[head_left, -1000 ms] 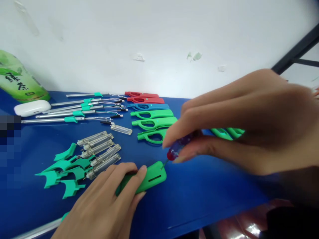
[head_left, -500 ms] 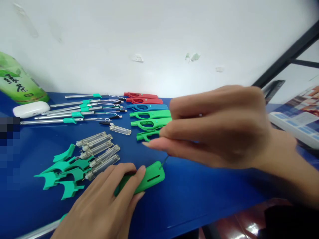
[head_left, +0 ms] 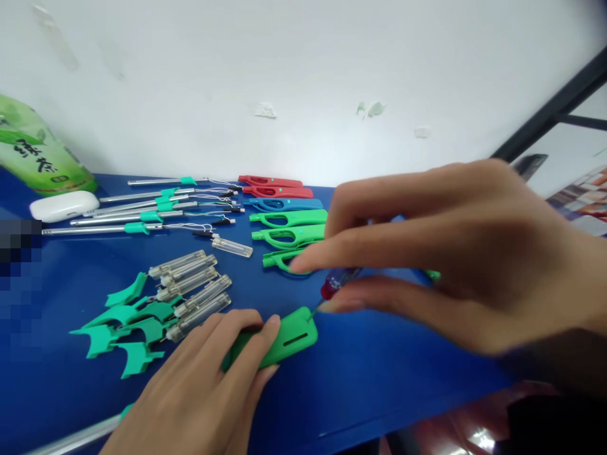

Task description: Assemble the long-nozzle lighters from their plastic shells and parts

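two bare hands work low over the blue worktop point(head_left: 389, 379). the left hand point(head_left: 199, 392) lies flat along a green plastic lighter housing point(head_left: 284, 338) at the front of the worktop, its fingers pressing the housing down from above, a closed grip on it. the right hand point(head_left: 455, 253) pinches a small screwdriver with a red and blue clear handle point(head_left: 337, 282) between thumb and fingers; its thin metal tip slants down and meets the near right corner of the green housing.

behind the hands, a row of red, blue and green plastic lighter handles point(head_left: 284, 218) lies side by side, partly hidden by the right hand. left of them lie several long silver metal tubes with teal collars and thin wires point(head_left: 142, 212). nearer the front left sits a cluster of clear plastic fuel cylinders point(head_left: 192, 291), touching a heap of teal plastic trigger pieces point(head_left: 123, 325). one more clear cylinder point(head_left: 231, 246) lies apart, between the tubes and the handles. at the far left stand a green tea bottle point(head_left: 33, 155) and a white earbud case point(head_left: 64, 205).
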`<state>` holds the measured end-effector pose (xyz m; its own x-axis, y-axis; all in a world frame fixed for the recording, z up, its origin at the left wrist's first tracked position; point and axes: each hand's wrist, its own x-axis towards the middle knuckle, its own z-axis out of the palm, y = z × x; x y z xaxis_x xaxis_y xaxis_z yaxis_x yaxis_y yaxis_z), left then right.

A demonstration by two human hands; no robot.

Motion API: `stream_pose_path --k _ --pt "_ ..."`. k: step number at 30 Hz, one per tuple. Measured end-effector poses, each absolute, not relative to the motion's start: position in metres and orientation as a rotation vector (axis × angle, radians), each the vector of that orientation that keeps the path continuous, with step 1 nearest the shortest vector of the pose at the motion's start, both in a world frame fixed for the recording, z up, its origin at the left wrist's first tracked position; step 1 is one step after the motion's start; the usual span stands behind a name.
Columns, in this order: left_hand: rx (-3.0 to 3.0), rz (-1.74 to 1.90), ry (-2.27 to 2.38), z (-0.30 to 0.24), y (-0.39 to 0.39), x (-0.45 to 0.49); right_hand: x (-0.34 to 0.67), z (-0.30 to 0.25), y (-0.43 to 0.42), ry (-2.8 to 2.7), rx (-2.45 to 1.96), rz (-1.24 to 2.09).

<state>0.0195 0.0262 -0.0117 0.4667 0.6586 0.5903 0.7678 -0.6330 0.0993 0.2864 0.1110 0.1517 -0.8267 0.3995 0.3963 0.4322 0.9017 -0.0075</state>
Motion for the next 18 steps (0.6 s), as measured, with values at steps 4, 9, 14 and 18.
stream_pose_path --k 4,9,14,18 --pt "-2.515 -0.902 -1.219 -0.012 0.026 0.020 0.288 0.164 0.109 -2.791 -0.620 0.055" --pt "-2.543 -0.913 -1.218 -0.009 0.024 0.019 0.284 0.164 0.116 -2.818 -0.574 0.068" --pt "-2.565 -0.888 -1.219 -0.010 0.025 0.015 0.279 0.151 0.118 -2.749 -0.518 -0.169" --pt "-2.546 -0.914 -1.205 -0.011 0.026 0.016 0.277 0.144 0.115 -2.667 -0.515 -0.312"
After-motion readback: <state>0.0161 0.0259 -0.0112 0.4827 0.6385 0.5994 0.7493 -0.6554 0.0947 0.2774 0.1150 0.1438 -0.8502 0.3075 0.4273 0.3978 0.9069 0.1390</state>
